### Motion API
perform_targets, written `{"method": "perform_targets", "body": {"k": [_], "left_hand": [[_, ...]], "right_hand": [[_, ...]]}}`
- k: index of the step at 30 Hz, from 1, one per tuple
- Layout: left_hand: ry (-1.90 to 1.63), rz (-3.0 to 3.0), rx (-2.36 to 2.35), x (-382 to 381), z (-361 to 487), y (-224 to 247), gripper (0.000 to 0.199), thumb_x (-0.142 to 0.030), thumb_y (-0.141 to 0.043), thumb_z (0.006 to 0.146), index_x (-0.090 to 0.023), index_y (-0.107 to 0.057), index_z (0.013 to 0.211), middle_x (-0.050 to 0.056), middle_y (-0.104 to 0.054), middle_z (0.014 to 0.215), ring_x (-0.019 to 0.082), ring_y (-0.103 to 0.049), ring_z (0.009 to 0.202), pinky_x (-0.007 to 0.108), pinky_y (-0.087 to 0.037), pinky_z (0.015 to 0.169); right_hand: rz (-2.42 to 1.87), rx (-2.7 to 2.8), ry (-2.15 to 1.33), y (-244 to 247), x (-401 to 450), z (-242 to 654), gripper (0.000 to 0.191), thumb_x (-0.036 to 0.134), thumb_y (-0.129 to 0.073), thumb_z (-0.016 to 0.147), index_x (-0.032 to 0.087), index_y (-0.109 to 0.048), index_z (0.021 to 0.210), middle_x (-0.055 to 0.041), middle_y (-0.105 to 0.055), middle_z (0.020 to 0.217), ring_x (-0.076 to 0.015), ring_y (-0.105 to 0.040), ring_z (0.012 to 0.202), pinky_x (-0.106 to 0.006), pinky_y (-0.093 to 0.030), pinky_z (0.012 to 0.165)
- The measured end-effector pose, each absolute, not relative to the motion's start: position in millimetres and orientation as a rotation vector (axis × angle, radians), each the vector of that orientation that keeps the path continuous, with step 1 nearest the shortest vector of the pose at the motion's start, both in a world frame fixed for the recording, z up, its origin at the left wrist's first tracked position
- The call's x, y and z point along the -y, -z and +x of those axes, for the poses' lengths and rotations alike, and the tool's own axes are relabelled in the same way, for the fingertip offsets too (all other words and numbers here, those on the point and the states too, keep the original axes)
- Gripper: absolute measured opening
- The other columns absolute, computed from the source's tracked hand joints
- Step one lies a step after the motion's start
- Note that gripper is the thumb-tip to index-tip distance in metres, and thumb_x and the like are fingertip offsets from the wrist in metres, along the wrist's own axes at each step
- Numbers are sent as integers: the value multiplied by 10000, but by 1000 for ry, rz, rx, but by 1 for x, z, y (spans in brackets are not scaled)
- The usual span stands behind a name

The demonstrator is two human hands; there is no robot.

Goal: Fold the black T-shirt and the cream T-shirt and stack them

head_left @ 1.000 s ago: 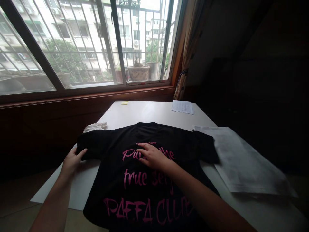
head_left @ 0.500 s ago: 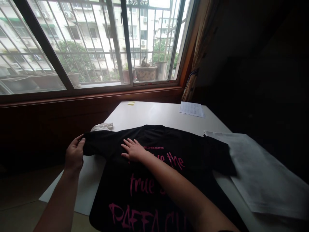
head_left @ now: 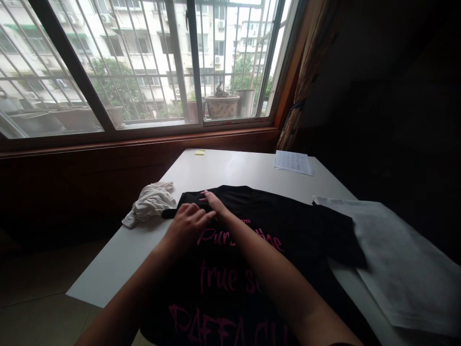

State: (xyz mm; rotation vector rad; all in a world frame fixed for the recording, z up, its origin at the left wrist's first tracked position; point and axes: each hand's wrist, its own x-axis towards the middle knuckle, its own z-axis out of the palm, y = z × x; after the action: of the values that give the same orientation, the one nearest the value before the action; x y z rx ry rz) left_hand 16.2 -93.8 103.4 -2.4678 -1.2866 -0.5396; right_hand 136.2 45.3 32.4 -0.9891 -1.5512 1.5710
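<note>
A black shirt (head_left: 302,226) with pink lettering lies spread over the white table, its right-hand sleeve stretched out flat. Its left-hand sleeve is folded inward over the upper part of the shirt. My left hand (head_left: 190,218) is closed on the folded sleeve, knuckles up, near the shirt's left shoulder. Just beside it, my right hand (head_left: 214,202) rests on the shirt near the collar; its fingers are partly hidden behind my left hand and the folded cloth.
A crumpled white cloth (head_left: 151,202) lies at the table's left edge. Papers (head_left: 293,162) and a yellow note (head_left: 200,152) are near the far edge of the table (head_left: 237,166). A large whitish sheet (head_left: 406,269) covers the right side. Beyond stands a barred window.
My left hand has brought the left-hand sleeve inward over the shirt, uncovering more of the white cloth. My right hand has shifted slightly up and right. The view has turned a little.
</note>
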Motion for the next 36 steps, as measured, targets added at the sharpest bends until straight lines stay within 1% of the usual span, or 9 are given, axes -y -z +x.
{"method": "perform_targets", "body": {"k": [3,5,9,12,16,22,28,32,36], "left_hand": [[509,-2675,978,115,48,-77,296,-178,-579,993,-247,-632,1276,47,-686,1059,251,-585,1097,546,-350,1153],[558,-2783,907,131,49,-62,273,-171,-566,995,-246,-637,1248,38,-680,1097,233,-580,1126,531,-319,1192],[639,-2749,1222,156,10,-44,296,-161,-538,999,-248,-614,1272,62,-661,1153,252,-578,1116,470,-477,1047],[673,-2537,1607,165,-26,-36,340,-243,-557,995,-252,-559,1335,97,-602,1255,298,-564,1136,477,-535,945],[827,-2376,1893,168,-45,-30,389,-314,-549,983,-259,-495,1364,105,-576,1243,305,-585,1106,484,-549,922],[938,-2294,2175,158,-37,-36,219,-247,-490,942,-240,-576,1143,66,-596,1049,251,-650,913,385,-569,765],[1106,-2096,2307,161,-50,-29,79,-289,-484,942,-233,-529,973,34,-580,933,231,-632,819,364,-534,709],[1148,-2131,2309,164,-56,-20,83,-314,-480,958,-239,-510,976,23,-572,931,227,-620,822,373,-527,735],[1074,-2145,2265,162,-58,-17,75,-298,-457,971,-237,-499,956,26,-563,921,233,-606,831,391,-516,755]], "right_hand": [[-1103,1597,-1509,-31,-58,151,415,548,-407,1001,228,-611,1170,-65,-707,1025,-185,-664,764,-343,-544,717],[-1125,1645,-1434,-32,-60,158,382,526,-456,987,218,-616,1144,-76,-685,1053,-186,-659,781,-345,-542,726],[-1034,1799,-1205,-40,-48,159,353,488,-688,870,237,-651,1117,-73,-583,1243,-206,-609,1031,-364,-489,950],[-940,2177,-881,-48,-34,154,478,500,-821,747,274,-666,1139,-73,-545,1281,-281,-536,1170,-442,-428,1044],[-1195,2330,-746,-49,-29,149,567,498,-811,765,252,-610,1234,-131,-521,1312,-348,-539,1176,-493,-444,997],[-1303,2211,-1025,-39,-51,145,551,187,-786,727,221,-576,1235,-62,-658,1007,-248,-662,898,-332,-512,768],[-1257,2053,-1152,-44,-71,150,427,278,-648,896,205,-521,1297,-33,-680,991,-159,-675,802,-245,-521,661],[-1271,2051,-1078,-41,-73,158,350,208,-696,853,198,-612,1193,-9,-670,851,-172,-654,765,-274,-511,688],[-1250,2068,-890,-41,-65,170,211,150,-665,866,196,-687,1070,-53,-649,962,-200,-624,889,-335,-491,827]]}}
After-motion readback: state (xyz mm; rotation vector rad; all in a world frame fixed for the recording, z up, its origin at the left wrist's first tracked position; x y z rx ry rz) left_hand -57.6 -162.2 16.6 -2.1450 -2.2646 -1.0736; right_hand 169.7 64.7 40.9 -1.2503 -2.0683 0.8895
